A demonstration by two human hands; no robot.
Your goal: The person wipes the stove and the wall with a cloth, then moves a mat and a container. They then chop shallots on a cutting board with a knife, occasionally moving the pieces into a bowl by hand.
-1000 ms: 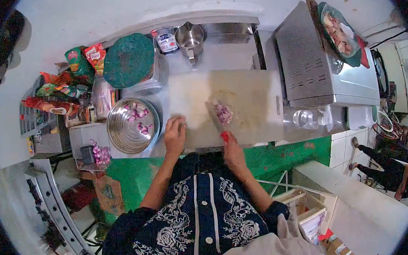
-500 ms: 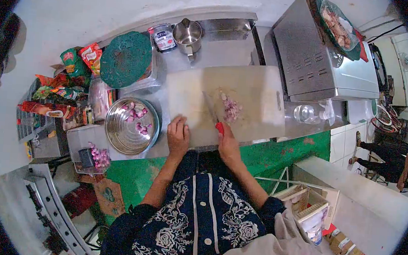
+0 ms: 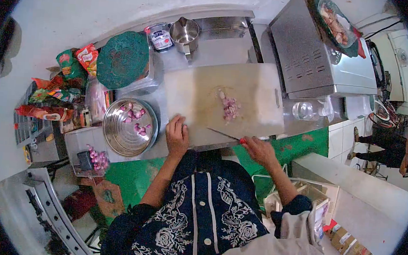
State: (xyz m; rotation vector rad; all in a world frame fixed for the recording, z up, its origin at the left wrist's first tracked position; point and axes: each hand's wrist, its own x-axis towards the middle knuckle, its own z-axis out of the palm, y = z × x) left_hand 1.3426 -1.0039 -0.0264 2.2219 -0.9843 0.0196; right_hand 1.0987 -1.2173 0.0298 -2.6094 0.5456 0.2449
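Note:
My right hand (image 3: 258,151) is closed round the red handle of a knife (image 3: 223,134), beyond the near edge of the cutting board. The blade points left, low over the board's near edge. Chopped shallots (image 3: 230,108) lie in a small heap on the white cutting board (image 3: 178,87). My left hand (image 3: 177,134) rests at the board's near left corner with its fingers slightly apart and nothing in them. To its left a round steel bowl (image 3: 112,137) holds several shallot pieces.
A clear tray (image 3: 76,139) with whole shallots stands far left, near packets (image 3: 44,111) and a green lid (image 3: 123,60). Behind the board are a steel jug (image 3: 184,32) and a labelled pack (image 3: 160,37). A metal oven (image 3: 305,54) is at the right.
My right hand has moved right and toward me with the knife, off the chopped shallots. The blade has turned from pointing away to pointing left. My left hand has hardly moved.

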